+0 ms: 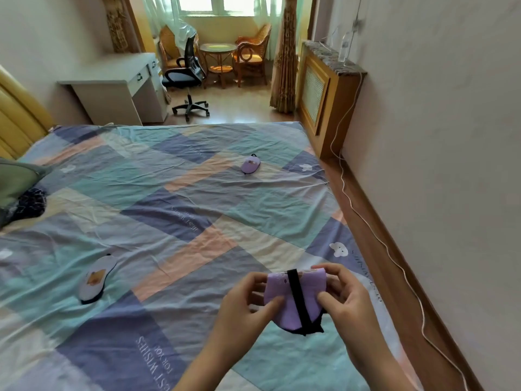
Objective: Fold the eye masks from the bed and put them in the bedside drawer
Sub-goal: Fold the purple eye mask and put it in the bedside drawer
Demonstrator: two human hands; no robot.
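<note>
Purple mask (293,300) held up over the near right edge of the bed (169,210), folded in half, black strap (298,300) running down its face. Pinched on the left side by the left hand (242,303), thumb on top and fingers narrow around the edge; gripped on the right side by the right hand (346,297), fingers curled close over the top corner, thumb pressing the front.

Fold apparently in progress. Best done by matching the two halves edge to edge, tucking the strap flat inside or snug around so nothing dangles, then pressing the crease firmly before letting go with either hand.

Farther out on the quilt: a second purple mask (250,164) toward the far side, seemingly folded already, and a pale mask (97,277) lying flat on the left, not yet folded. No bedside drawer identifiable here; only a desk (112,80) with drawers against the far wall.
</note>
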